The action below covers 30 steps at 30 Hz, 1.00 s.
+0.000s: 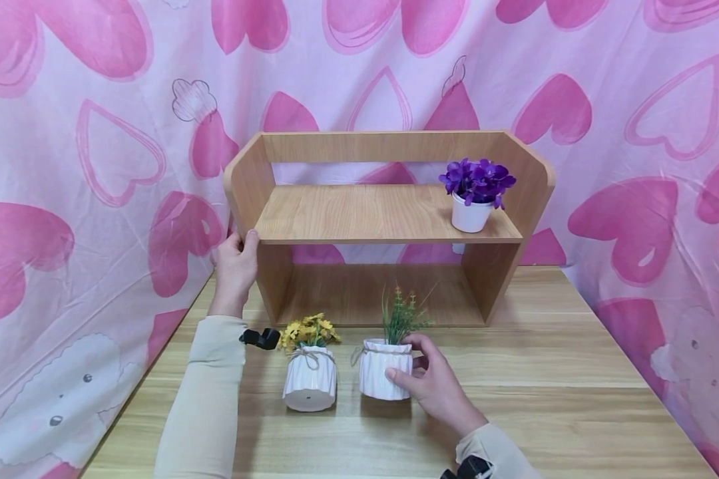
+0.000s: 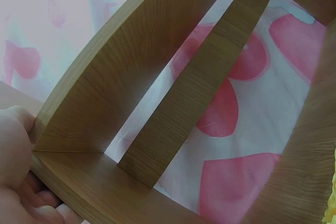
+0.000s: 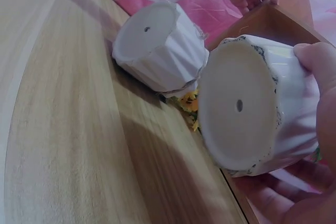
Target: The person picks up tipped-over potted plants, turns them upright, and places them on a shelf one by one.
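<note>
1. Overhead, the left hand point(image 1: 236, 263) grips the wooden shelf point(image 1: 383, 213) by its left side panel; the right hand point(image 1: 434, 379) holds the green plant pot point(image 1: 386, 369) on the table point(image 1: 575, 399), beside the yellow flower pot point(image 1: 309, 376).
2. Left wrist: fingers point(image 2: 18, 182) curl round the shelf edge point(image 2: 79, 182).
3. Right wrist: fingers point(image 3: 315, 61) wrap the pot point(image 3: 252, 106), its base showing.

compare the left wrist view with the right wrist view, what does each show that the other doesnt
Only the left wrist view shows the shelf's inner boards close up, the heart cloth behind them, and the left hand seen near. Only the right wrist view shows the right hand gripping the green plant pot, whose base has a drain hole, the yellow flower pot beside it, and the table. Both show the left hand holding the shelf's edge.
</note>
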Tool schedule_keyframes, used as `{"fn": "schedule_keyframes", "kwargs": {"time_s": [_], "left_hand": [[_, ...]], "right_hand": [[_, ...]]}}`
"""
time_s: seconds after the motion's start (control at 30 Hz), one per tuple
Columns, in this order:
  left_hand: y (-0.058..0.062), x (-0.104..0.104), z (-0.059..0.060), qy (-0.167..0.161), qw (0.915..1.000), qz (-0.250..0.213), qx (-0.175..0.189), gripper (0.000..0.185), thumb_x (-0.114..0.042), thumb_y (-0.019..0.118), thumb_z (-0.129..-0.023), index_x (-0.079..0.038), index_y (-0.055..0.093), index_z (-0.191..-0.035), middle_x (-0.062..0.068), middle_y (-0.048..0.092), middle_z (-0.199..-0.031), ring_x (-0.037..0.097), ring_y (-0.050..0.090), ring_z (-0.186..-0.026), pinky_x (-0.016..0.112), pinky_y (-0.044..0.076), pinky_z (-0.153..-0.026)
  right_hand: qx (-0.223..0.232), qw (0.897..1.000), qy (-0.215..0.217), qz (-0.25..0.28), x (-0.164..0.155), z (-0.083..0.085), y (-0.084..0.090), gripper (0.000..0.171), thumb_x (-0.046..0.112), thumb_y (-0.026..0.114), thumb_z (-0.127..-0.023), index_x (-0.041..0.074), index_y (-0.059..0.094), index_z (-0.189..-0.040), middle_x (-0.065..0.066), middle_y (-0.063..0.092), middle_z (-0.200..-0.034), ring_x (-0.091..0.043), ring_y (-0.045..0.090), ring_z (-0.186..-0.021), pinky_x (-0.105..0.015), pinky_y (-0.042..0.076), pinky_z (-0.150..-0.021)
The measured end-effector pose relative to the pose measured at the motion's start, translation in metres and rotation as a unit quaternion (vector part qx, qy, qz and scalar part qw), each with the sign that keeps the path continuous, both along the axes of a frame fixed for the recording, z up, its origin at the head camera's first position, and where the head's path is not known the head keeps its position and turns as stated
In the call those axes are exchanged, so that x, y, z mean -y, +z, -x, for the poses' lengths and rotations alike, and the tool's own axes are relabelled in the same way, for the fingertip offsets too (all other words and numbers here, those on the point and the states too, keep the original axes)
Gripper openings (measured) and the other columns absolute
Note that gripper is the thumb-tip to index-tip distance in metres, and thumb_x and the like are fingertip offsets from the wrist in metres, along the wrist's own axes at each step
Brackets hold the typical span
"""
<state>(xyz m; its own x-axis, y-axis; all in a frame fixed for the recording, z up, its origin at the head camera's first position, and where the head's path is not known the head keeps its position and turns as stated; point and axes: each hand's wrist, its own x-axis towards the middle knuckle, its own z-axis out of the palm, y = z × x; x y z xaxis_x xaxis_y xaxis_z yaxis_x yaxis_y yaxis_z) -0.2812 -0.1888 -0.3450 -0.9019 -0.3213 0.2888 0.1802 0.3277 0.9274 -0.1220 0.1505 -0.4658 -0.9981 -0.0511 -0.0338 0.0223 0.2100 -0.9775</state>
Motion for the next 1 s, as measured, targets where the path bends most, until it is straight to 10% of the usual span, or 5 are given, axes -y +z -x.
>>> {"fn": "schedule_keyframes", "kwargs": {"time_s": [0.4,0.73,1.0], "left_hand": [[0.001,0.001,-0.002,-0.005,1.0000,0.004,0.006,0.047,-0.032,0.051,-0.112,0.004,0.068,-0.136,0.025,0.065,-0.146,0.034,0.059,-0.130,0.049,0.045,-0.119],[0.003,0.003,-0.003,-0.013,0.9990,0.000,0.043,0.054,-0.041,0.049,-0.113,-0.005,0.061,-0.151,0.018,0.056,-0.160,0.035,0.054,-0.145,0.053,0.039,-0.127],[0.004,0.003,-0.002,-0.013,0.9987,0.002,0.049,0.056,-0.044,0.048,-0.112,-0.007,0.060,-0.153,0.018,0.055,-0.161,0.035,0.054,-0.146,0.054,0.039,-0.127]], "right_hand": [[-0.083,0.997,-0.005,-0.009,-0.001,-0.006,-0.012,0.066,0.008,0.096,-0.078,0.007,0.057,-0.131,-0.015,0.067,-0.126,-0.028,0.069,-0.115,-0.026,0.061,-0.095],[-0.262,0.957,0.005,-0.128,-0.005,-0.008,-0.030,0.086,0.013,0.101,-0.071,0.010,0.056,-0.143,-0.009,0.060,-0.145,-0.027,0.063,-0.131,-0.044,0.061,-0.102],[-0.283,0.944,0.007,-0.171,-0.008,-0.013,-0.043,0.095,0.014,0.102,-0.068,0.003,0.052,-0.148,-0.015,0.060,-0.146,-0.032,0.064,-0.130,-0.043,0.059,-0.103]]}}
